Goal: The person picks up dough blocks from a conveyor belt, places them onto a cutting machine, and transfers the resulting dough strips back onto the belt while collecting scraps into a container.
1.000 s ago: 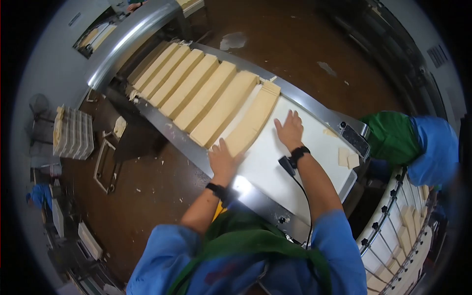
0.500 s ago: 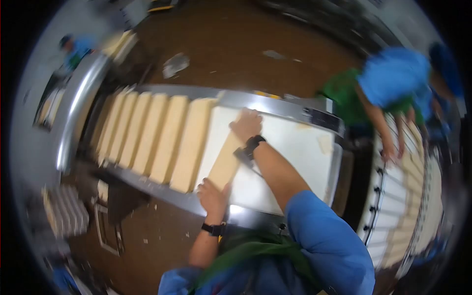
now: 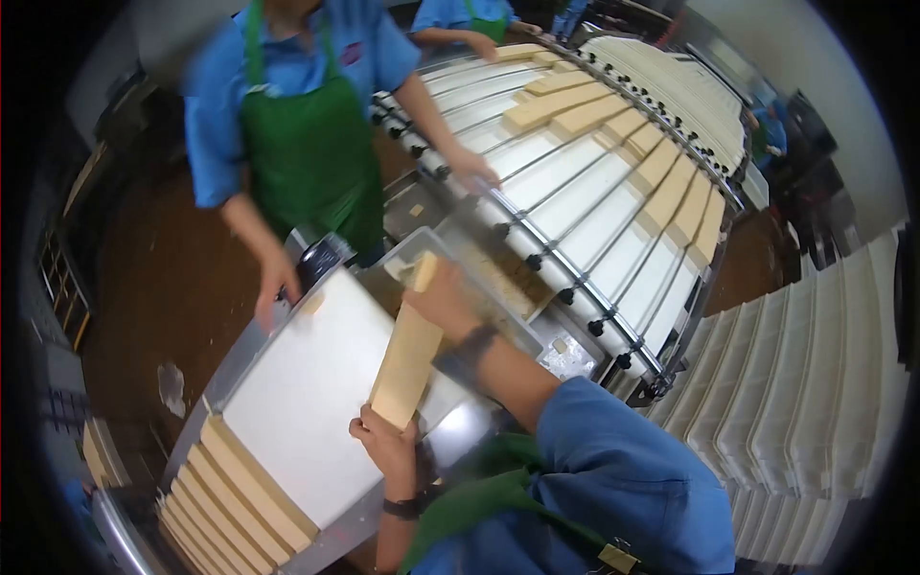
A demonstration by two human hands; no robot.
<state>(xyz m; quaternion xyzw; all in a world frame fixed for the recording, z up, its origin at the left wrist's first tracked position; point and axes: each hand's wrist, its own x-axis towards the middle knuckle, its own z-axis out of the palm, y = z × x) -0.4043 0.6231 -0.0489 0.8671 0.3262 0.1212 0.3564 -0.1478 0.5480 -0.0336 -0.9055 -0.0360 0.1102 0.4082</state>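
Observation:
A long, pale yellow slab [image 3: 406, 369] is held between my two hands, tilted across the end of the white conveyor belt [image 3: 307, 393]. My left hand [image 3: 386, 443] grips its near end, fingers curled round the edge. Around the far end, close over a grey plastic bin [image 3: 522, 335], my right hand [image 3: 445, 301] is closed. More slabs of the same kind [image 3: 235, 498] lie side by side on the belt at the lower left.
A white slatted conveyor [image 3: 565, 192] runs on the right, with several slabs lying along its far side. Across from me stands a co-worker in a green apron [image 3: 311, 163], one hand at each conveyor. Tall stacks of pale, ridged sheets [image 3: 795, 374] stand at the right.
The view has swung right toward the slatted conveyor. The slab has been taken off the belt's middle and carried to the belt's end, over the bin's edge, in both hands.

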